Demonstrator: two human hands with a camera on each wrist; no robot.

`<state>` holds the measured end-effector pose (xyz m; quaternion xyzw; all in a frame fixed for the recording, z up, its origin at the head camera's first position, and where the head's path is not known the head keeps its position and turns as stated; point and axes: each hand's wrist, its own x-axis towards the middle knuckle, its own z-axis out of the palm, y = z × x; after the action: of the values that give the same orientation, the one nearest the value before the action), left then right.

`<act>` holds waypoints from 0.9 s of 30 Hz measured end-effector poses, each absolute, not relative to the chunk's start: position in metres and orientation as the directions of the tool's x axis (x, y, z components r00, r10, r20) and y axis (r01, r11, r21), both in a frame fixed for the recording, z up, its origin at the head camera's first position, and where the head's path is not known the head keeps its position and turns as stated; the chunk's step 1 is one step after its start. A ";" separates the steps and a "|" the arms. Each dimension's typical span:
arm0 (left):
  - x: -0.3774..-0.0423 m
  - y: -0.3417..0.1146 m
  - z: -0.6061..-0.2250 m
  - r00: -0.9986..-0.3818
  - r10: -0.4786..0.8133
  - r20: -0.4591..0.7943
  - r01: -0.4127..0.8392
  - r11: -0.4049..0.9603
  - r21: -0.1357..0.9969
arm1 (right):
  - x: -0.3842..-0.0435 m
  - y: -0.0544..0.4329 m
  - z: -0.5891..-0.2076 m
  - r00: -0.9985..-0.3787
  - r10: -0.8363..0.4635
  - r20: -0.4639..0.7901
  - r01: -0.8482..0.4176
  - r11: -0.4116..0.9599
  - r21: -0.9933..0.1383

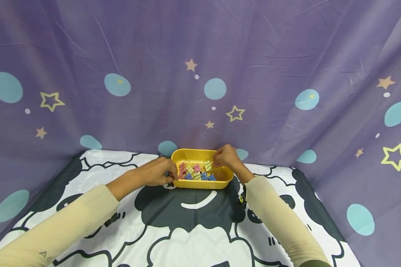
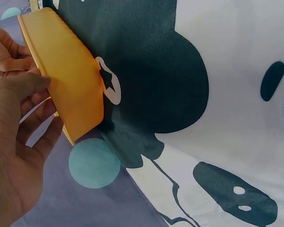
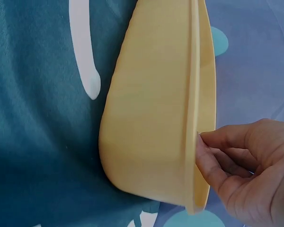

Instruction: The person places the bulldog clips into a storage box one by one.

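Note:
A yellow plastic bin (image 1: 202, 184) stands on the cloth and holds several binder clips (image 1: 196, 168) in pink, pale yellow and blue. My left hand (image 1: 159, 172) is at the bin's left front corner. Seen from the left wrist, its thumb and index finger pinch the rim, with the other fingers bent beside it. My right hand (image 1: 225, 156) reaches over the right back part of the bin, fingers bent, near a pale yellow binder clip (image 1: 208, 165). In the right wrist view its thumb and index fingertips meet at the rim; I cannot tell whether they hold anything.
A white and dark cartoon-print cloth (image 1: 194, 237) covers the table. Behind the bin and along both sides hangs a purple curtain (image 1: 153, 74) with stars and blue dots, close to the bin's back edge.

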<state>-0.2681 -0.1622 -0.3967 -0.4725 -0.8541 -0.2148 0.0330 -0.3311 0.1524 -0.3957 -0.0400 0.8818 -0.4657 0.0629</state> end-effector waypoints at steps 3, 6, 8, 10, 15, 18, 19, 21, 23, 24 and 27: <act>-0.269 -0.160 -0.397 -0.548 0.795 0.260 0.823 0.455 0.341 | -0.331 0.150 -0.399 -0.989 -0.134 -0.067 -0.019 0.558 -0.829; -0.268 -0.159 -0.396 -0.555 0.792 0.253 0.816 0.459 0.352 | -0.335 0.150 -0.403 -0.983 -0.163 -0.079 -0.028 0.566 -0.824; -0.267 -0.158 -0.395 -0.561 0.790 0.248 0.811 0.464 0.357 | -0.341 0.153 -0.409 -0.979 -0.193 -0.060 -0.074 0.619 -0.782; -0.266 -0.158 -0.395 -0.561 0.790 0.247 0.811 0.466 0.354 | -0.355 0.159 -0.420 -0.975 -0.222 -0.029 -0.132 0.674 -0.727; -0.267 -0.159 -0.395 -0.550 0.793 0.262 0.822 0.460 0.335 | -0.358 0.165 -0.411 -0.977 -0.212 0.005 -0.159 0.715 -0.681; -0.267 -0.160 -0.396 -0.548 0.792 0.269 0.824 0.457 0.334 | -0.340 0.163 -0.391 -0.983 -0.184 -0.002 -0.126 0.684 -0.718; -0.268 -0.161 -0.396 -0.547 0.792 0.270 0.825 0.455 0.336 | -0.336 0.163 -0.389 -0.984 -0.177 -0.002 -0.119 0.670 -0.732; -0.268 -0.161 -0.397 -0.552 0.790 0.267 0.821 0.457 0.343 | -0.328 0.162 -0.382 -0.987 -0.160 -0.023 -0.087 0.641 -0.763; -0.268 -0.162 -0.398 -0.561 0.786 0.259 0.814 0.468 0.344 | -0.324 0.164 -0.380 -0.988 -0.148 -0.039 -0.063 0.626 -0.778; -0.268 -0.162 -0.398 -0.560 0.787 0.260 0.816 0.469 0.338 | -0.324 0.165 -0.379 -0.989 -0.141 -0.047 -0.051 0.620 -0.783; -0.268 -0.162 -0.399 -0.575 0.780 0.249 0.806 0.487 0.337 | -0.323 0.170 -0.378 -0.990 -0.127 -0.059 -0.031 0.613 -0.789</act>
<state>-0.2682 -0.1618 -0.3986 -0.4602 -0.8616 -0.2120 0.0310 -0.3234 0.1705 -0.3776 -0.0441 0.8965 -0.4375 0.0544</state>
